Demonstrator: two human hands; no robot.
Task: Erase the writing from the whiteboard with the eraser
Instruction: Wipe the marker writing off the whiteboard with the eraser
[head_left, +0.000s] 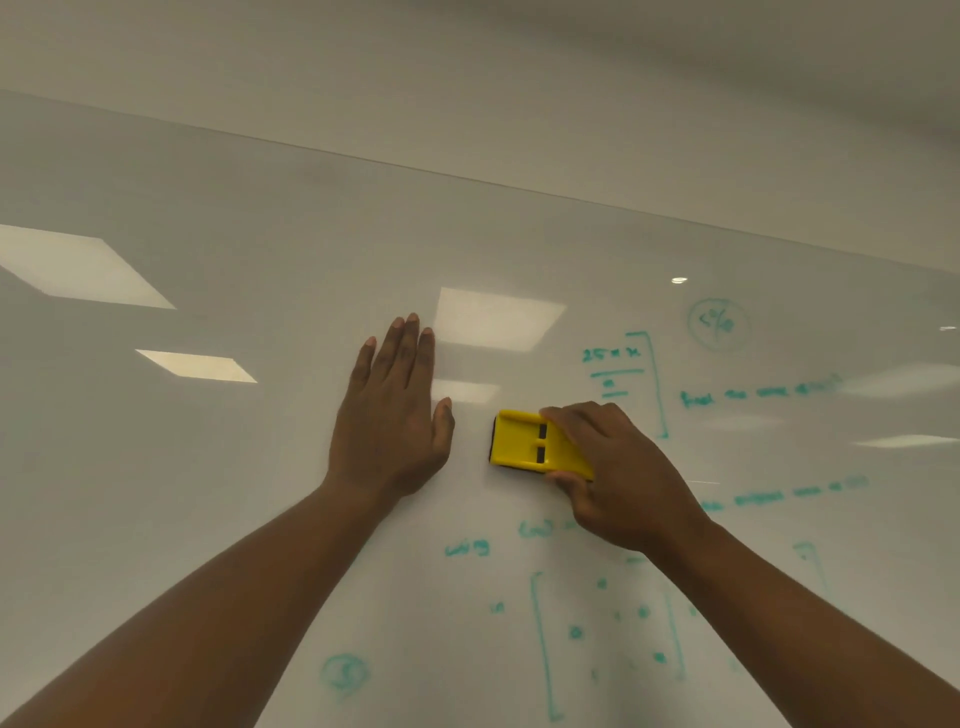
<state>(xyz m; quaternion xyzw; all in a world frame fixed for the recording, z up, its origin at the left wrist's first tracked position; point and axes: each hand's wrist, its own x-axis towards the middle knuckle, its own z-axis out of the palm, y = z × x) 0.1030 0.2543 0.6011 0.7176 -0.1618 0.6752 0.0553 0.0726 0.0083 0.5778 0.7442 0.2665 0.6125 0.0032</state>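
The whiteboard (208, 467) fills the view, green writing (618, 374) covering its right and near parts. The left hand (392, 415) lies flat on it, fingers straight. Just right, the right hand (613, 467) grips the yellow eraser (524, 441) by its long edges; it looks light and stiff, likely gliding easily.

Green marker on the whiteboard (260, 467): a fraction reading "25 x x" (611, 355) sits above the yellow eraser (524, 441); the remaining scrawl is too blurred to read.
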